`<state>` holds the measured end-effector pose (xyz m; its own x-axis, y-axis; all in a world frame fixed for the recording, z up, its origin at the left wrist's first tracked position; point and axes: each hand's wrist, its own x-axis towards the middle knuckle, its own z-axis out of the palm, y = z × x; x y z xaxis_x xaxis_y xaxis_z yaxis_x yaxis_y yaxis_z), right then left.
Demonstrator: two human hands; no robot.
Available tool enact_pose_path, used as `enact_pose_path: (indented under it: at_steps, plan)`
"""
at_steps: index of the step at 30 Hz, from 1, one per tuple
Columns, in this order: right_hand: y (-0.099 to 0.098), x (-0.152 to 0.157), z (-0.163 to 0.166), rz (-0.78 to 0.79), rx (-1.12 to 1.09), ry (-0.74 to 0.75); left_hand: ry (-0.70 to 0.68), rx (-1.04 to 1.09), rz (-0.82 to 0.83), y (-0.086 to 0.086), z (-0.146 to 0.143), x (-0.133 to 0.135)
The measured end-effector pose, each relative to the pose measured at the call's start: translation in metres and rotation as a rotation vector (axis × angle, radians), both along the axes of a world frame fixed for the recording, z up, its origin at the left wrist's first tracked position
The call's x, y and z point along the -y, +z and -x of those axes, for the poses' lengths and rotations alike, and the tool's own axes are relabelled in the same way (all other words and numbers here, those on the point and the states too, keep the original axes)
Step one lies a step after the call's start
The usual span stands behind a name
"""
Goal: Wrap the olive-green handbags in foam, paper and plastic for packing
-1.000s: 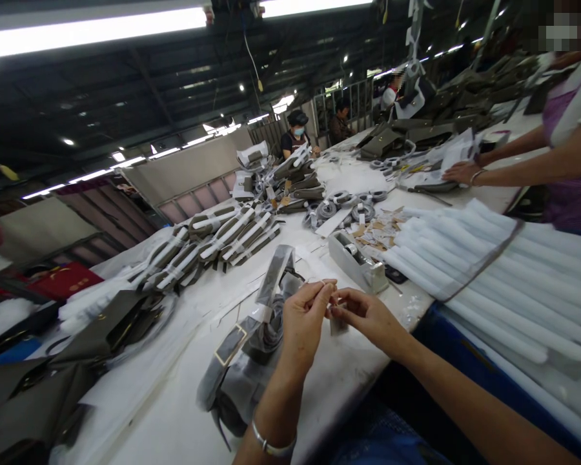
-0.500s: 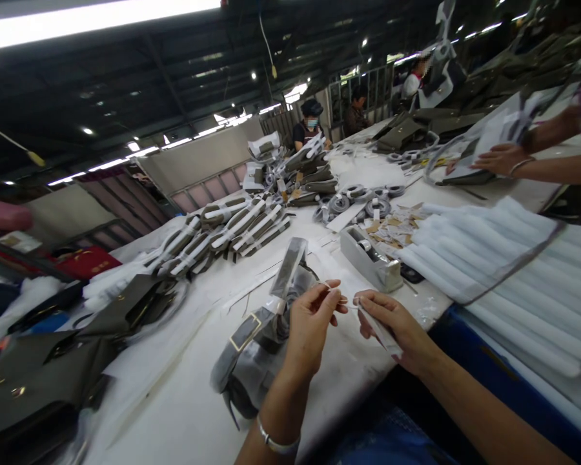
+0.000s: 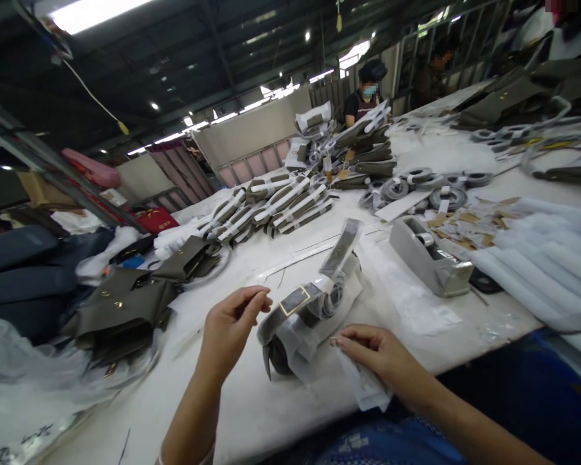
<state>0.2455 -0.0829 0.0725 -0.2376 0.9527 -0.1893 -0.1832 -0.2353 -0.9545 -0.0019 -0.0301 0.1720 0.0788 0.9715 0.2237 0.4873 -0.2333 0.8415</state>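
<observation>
My left hand (image 3: 235,323) is raised left of a wrapped handbag (image 3: 290,336), thumb and fingertips pinched together; whatever they hold, if anything, is too small to make out. Between the thumb and fingers of my right hand (image 3: 375,352) hangs a small translucent plastic packet (image 3: 363,381), gripped by its top end near the table's front edge. The dark handbag lies between both hands, partly covered in white tissue. A gold rectangular buckle (image 3: 294,300) shows on it, and a rolled strap (image 3: 332,297) in clear film rests on top.
A grey tape dispenser (image 3: 423,258) stands right of the handbag, beside brown tags (image 3: 469,223) and white foam rolls (image 3: 537,271). Wrapped bundles (image 3: 275,203) and coiled straps (image 3: 397,187) lie farther back. Olive bags (image 3: 121,303) sit at left. A masked person (image 3: 365,97) is across the table.
My hands have moved apart from a fine string held between them, the left going left, while the packet stays in my right. The view has turned left; the co-worker's arms at right are gone.
</observation>
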Motion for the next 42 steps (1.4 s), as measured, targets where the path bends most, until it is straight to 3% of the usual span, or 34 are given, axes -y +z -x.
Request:
enact_pose_path:
  at_steps: [7,13,17,25,31,33,35,39,42]
  plan:
    - [0.008,-0.024,0.047,-0.004,-0.104,-0.048,-0.655,-0.023,0.458,-0.016,0.011,-0.059]
    - [0.015,-0.031,0.055,-0.025,-0.118,-0.073,-0.826,0.028,0.562,-0.019,-0.002,-0.080]
    - [0.014,-0.027,0.048,-0.041,-0.056,-0.046,-0.776,0.145,0.609,-0.022,0.008,-0.078]
    - [0.020,-0.008,0.043,-0.035,-0.125,-0.015,-0.482,0.582,0.602,-0.034,0.047,-0.048]
    - [0.030,-0.004,0.038,0.050,-0.433,0.219,-0.318,0.928,0.497,-0.036,0.045,-0.018]
    - [0.032,-0.006,0.038,-0.011,-0.419,0.262,-0.320,0.910,0.493,-0.036,0.042,-0.013]
    - [0.035,-0.008,0.040,-0.109,-0.244,0.235,-0.368,0.823,0.489,-0.036,0.038,-0.012]
    - [0.045,-0.018,0.047,-0.496,0.215,0.031,-0.435,0.651,0.383,-0.033,0.028,-0.015]
    - [0.056,-0.024,0.050,-0.769,0.404,-0.087,-0.458,0.577,0.298,-0.028,0.024,-0.014]
